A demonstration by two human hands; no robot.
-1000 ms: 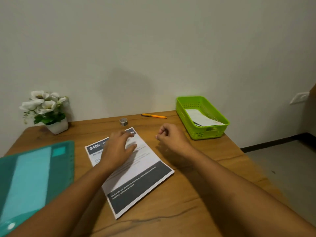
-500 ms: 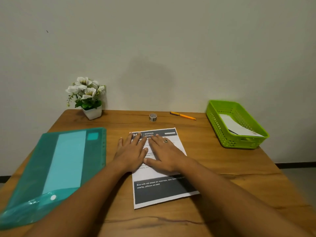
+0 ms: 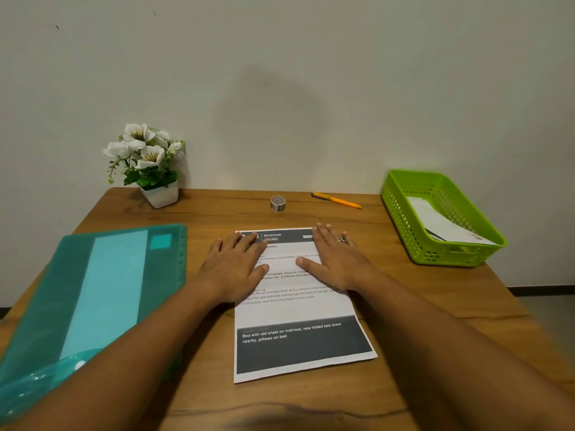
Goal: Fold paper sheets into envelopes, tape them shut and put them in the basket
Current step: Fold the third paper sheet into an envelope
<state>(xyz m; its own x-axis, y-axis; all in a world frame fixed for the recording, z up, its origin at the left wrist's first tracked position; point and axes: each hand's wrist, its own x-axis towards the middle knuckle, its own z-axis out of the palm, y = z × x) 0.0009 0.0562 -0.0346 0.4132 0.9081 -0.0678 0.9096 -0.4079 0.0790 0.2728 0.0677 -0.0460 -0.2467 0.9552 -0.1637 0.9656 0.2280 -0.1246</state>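
Observation:
A printed paper sheet [image 3: 298, 318] with dark bands at top and bottom lies flat on the wooden table in front of me. My left hand [image 3: 236, 269] rests flat on its upper left part, fingers straight. My right hand [image 3: 336, 262], wearing a ring, lies flat on the upper right part. A small tape roll [image 3: 278, 203] stands beyond the sheet near the wall. The green basket [image 3: 401, 213] sits at the table's right, with a folded white envelope [image 3: 441, 225] inside.
A teal plastic folder [image 3: 102, 293] covers the table's left side. A white pot of white flowers [image 3: 149, 169] stands at the back left. An orange pen [image 3: 337, 200] lies near the wall between tape and basket. The table [image 3: 435, 306] ends just right of the basket.
The sheet has been turned from slanted to square with the table edge. Both hands went from curled or side by side to lying flat and spread apart on its upper half.

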